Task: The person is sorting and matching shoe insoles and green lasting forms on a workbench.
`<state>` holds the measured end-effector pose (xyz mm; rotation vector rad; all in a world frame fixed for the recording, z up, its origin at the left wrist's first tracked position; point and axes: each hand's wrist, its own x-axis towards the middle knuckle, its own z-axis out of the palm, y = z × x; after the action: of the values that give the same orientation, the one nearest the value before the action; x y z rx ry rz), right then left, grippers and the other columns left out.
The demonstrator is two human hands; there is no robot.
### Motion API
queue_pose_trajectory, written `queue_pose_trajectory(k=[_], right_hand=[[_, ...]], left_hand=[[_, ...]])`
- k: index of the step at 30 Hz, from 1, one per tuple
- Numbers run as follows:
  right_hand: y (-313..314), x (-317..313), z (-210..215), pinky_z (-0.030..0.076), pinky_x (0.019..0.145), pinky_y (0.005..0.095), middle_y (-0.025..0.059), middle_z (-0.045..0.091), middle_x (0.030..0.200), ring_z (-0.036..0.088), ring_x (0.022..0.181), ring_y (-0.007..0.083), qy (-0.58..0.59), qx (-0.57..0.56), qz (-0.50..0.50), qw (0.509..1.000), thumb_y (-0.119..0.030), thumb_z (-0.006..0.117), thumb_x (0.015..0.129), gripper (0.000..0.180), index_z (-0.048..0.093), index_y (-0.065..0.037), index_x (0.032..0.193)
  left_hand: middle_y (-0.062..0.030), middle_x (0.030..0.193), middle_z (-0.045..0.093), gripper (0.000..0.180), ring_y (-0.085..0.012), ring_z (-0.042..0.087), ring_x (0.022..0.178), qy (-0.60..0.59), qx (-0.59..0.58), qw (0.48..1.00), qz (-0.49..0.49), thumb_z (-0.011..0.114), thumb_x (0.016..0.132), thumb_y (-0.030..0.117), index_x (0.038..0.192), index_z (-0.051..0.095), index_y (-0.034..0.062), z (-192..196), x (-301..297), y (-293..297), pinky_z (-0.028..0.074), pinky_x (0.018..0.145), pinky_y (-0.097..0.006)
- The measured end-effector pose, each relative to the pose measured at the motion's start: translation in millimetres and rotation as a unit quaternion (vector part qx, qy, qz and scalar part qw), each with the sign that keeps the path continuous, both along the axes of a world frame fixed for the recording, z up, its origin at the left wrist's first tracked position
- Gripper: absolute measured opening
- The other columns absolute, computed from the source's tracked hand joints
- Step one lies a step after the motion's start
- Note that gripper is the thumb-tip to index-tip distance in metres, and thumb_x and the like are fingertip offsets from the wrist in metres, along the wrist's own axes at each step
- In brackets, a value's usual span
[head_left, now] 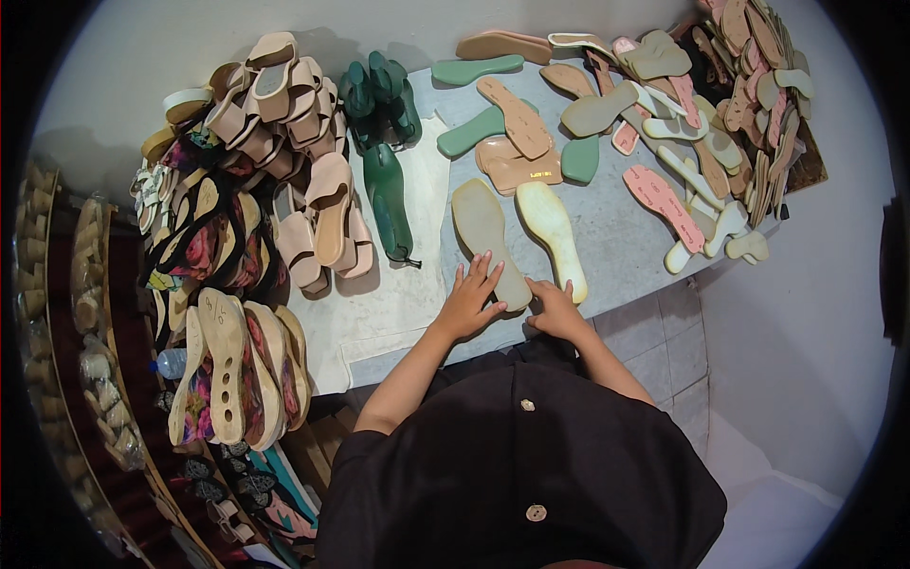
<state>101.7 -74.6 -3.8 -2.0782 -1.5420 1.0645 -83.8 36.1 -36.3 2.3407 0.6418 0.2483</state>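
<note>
The tan sole [488, 241] lies on the tabletop [616, 242], its long axis running away from the hands; the left hand [471, 302] rests flat, fingers spread, on its near end, the right hand [555, 308] empty beside the cream sole [552, 235]

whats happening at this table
A person stands at a grey table covered with shoe soles. The left hand lies flat on the heel end of a tan sole, and the right hand touches the table just beside a pale yellow sole. Finished sandals are heaped at left.
</note>
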Motion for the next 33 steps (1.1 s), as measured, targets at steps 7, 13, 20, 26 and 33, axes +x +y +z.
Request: queue_pose_trajectory(k=[7,13,20,26,33], right_hand=[[-0.9,-7.1,0.4,0.006,0.102,0.0657,0.0123,0.048,0.124,0.043,0.119,0.0285,-0.015,-0.026,-0.008,1.0,-0.019,0.066,0.065,0.078,0.036,-0.005,0.136],[7.3,-17.3,4.1,0.003,0.102,0.0653,0.0142,0.036,0.137,0.032,0.13,0.0289,0.028,0.06,-0.075,0.995,-0.026,0.059,0.071,0.079,0.025,-0.004,0.14],[7.0,-21.6,-1.6,0.011,0.101,0.0648,0.0163,0.034,0.139,0.031,0.13,0.0318,0.013,0.092,-0.008,0.996,-0.029,0.056,0.076,0.075,0.025,-0.002,0.139],[4.6,-1.5,5.7,0.023,0.103,0.0524,0.026,0.035,0.132,0.032,0.125,0.041,-0.007,0.153,-0.027,0.988,-0.029,0.057,0.081,0.066,0.031,-0.004,0.137],[5.6,101.7,2.0,0.025,0.101,0.0525,0.0241,0.04,0.127,0.039,0.12,0.0389,-0.036,0.277,-0.191,0.941,-0.015,0.059,0.075,0.057,0.042,-0.005,0.129]], left_hand=[[-0.0198,0.149,0.012,0.066,-0.0372,0.01,0.137,-0.043,0.003,0.999,0.024,0.046,0.089,0.04,0.143,0.023,0.0104,-5.0,-0.9,6.2,0.007,0.107,-0.056],[-0.0216,0.148,0.012,0.06,-0.0369,0.008,0.138,-0.145,-0.02,0.961,0.235,0.039,0.094,0.032,0.142,0.02,0.0025,0.7,19.5,42.6,0.006,0.108,-0.053],[-0.0183,0.147,0.018,0.061,-0.0353,0.014,0.137,0.042,0.073,0.977,0.196,0.045,0.09,0.034,0.14,0.026,0.0064,3.4,31.9,51.2,0.008,0.104,-0.06],[-0.0159,0.147,0.022,0.059,-0.0354,0.016,0.136,0.043,0.131,0.97,0.199,0.045,0.088,0.031,0.141,0.027,0.0091,22.2,46.9,42.7,0.007,0.101,-0.066],[-0.0144,0.147,0.021,0.058,-0.0339,0.018,0.136,0.174,0.16,0.96,0.147,0.043,0.089,0.037,0.141,0.029,0.0166,21.6,69.1,30.2,0.01,0.099,-0.068]])
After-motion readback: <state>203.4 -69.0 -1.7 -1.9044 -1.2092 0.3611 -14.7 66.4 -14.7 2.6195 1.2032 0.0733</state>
